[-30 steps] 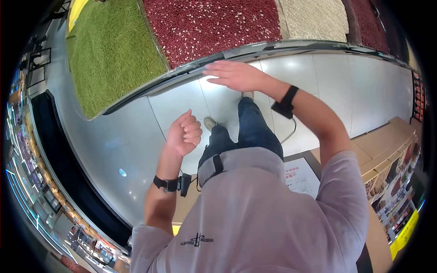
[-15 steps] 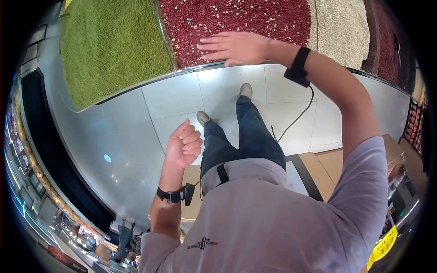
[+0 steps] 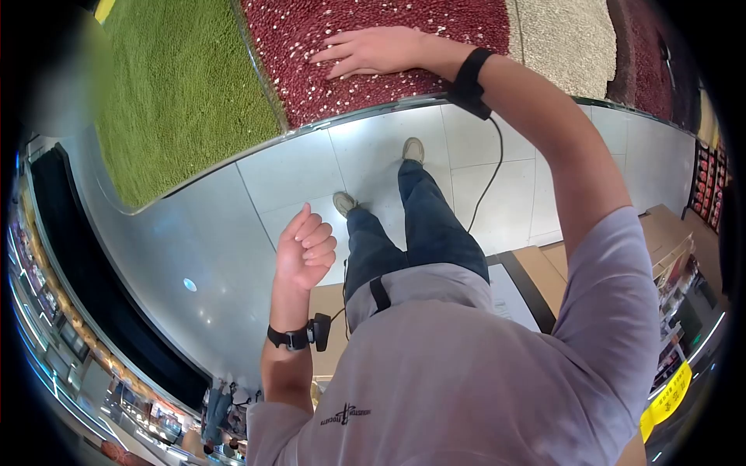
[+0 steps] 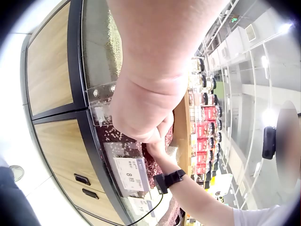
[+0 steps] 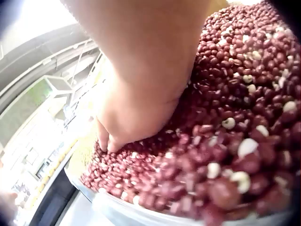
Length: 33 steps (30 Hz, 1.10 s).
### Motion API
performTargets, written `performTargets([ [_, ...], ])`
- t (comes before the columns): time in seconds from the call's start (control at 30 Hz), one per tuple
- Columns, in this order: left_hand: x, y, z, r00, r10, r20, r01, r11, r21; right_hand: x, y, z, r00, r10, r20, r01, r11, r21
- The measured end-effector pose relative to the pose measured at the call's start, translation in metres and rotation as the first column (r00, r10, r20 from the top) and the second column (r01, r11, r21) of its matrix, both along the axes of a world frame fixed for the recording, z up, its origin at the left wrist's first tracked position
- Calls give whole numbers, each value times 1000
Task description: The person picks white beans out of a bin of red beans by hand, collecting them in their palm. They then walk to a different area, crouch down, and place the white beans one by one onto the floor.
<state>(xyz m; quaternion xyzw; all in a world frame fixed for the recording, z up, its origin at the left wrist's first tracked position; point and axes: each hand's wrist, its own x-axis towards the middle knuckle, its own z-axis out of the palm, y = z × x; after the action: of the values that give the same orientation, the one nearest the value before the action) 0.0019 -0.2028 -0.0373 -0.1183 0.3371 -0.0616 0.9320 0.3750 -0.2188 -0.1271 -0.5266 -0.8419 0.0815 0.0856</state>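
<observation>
In the head view my right hand [image 3: 374,51] lies palm down with spread fingers on the red beans [image 3: 443,27], which are mixed with some white ones. The right wrist view shows that hand [image 5: 136,113] touching the surface of the beans [image 5: 225,94], its fingertips partly hidden. My left hand [image 3: 305,250] is held over the floor in front of the body, fingers curled in, nothing visible in it. From the left wrist, this hand [image 4: 146,110] appears large, its fingers mostly hidden, with a price tag [image 4: 131,174] on the bin front beyond it.
Green beans [image 3: 179,93] fill the section left of the red ones, and pale grains [image 3: 563,43] the one to the right. A clear rim [image 3: 373,110] runs along the bin's near edge. Behind the body stands a cardboard-coloured surface [image 3: 548,268]. Jars [image 4: 210,113] line a shelf.
My right hand has moved from over the bin's near edge up onto the red beans, reaching farther in. The left hand keeps its curled form and has shifted little.
</observation>
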Motion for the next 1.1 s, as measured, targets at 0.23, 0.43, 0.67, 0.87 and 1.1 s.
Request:
performTargets([
  [0.23,27,-8,19,997,-72,36,70,996,59,18,22,44,831,-255,-495,271,962,-40],
  [0.43,64,-18,37,990,-114,80,110,992,59,27,-7,95,84,-663,-744,204,742,-638],
  [0.67,160,-33,67,973,-173,-153,214,923,320,40,-111,71,-191,-584,-789,640,536,-551],
  [0.87,281,-68,95,951,-272,-146,307,885,351,26,-147,58,111,-487,-866,730,632,-262],
  [1.1,433,-116,97,905,-423,-45,410,837,362,17,-177,44,170,-337,-926,728,677,-113],
])
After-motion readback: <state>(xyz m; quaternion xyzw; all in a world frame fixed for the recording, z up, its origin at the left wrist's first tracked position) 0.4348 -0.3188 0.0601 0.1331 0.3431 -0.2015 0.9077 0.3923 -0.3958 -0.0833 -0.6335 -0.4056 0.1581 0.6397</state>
